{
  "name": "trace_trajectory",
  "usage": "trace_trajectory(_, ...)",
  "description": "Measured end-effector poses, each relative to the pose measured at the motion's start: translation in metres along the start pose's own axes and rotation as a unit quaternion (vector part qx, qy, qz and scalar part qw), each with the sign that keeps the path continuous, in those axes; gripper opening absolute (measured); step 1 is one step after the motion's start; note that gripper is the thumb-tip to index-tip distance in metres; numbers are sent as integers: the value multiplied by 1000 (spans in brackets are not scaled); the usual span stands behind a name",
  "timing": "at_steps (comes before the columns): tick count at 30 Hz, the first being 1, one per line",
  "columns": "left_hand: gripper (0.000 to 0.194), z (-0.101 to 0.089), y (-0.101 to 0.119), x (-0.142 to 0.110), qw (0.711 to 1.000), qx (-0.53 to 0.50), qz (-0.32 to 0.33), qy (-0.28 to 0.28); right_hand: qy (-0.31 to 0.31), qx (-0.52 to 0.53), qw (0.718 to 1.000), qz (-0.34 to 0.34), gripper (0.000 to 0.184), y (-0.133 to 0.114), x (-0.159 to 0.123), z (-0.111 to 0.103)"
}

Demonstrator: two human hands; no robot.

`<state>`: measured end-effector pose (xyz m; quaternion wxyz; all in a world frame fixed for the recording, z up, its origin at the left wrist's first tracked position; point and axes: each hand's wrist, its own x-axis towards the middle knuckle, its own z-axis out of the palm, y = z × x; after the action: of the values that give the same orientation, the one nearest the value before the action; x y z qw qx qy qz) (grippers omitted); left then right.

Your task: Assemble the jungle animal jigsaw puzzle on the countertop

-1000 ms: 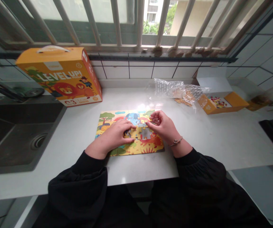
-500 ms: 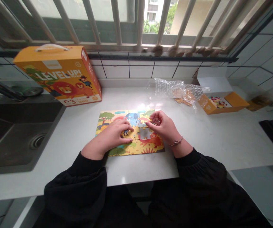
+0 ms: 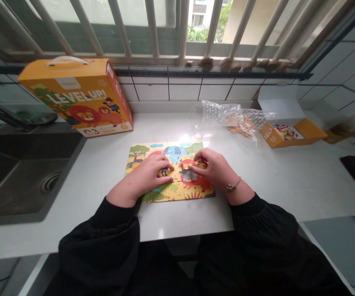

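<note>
A jigsaw puzzle of jungle animals (image 3: 192,191) lies on the white counter (image 3: 183,218), with a blue elephant near its top. My right hand (image 3: 214,166) pinches a red and yellow puzzle piece (image 3: 191,165) just above a gap (image 3: 189,175) where the grey backing shows. My left hand (image 3: 143,174) rests on the puzzle's left half, its fingertips near the gap and nothing held. The pieces beneath both hands are hidden.
An orange puzzle box with a white handle (image 3: 78,96) stands at the back left. A dark sink (image 3: 19,181) lies to the left. Crumpled plastic wrap (image 3: 229,115) and an opened orange box (image 3: 288,135) sit at the back right, below a barred window.
My right hand has moved down and left, bringing the red and yellow piece into view over the gap. My left hand has barely moved.
</note>
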<state>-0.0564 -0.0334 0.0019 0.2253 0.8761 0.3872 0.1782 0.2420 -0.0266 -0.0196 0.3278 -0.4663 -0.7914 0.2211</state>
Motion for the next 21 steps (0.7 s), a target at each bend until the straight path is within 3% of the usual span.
trace_trajectory(5,18,-1,0,0,1000,0,-2,-12,-55,-11,998,-41,26,1,-3,-4)
trace_trajectory(13,19,2,-3,-1,1000,7,-8,-21,-57,-22,998,-34,28,3,-5,-8)
trace_trajectory(21,20,2,1,0,1000,9,-9,-14,-97,0,994,-40,31,5,-7,-7)
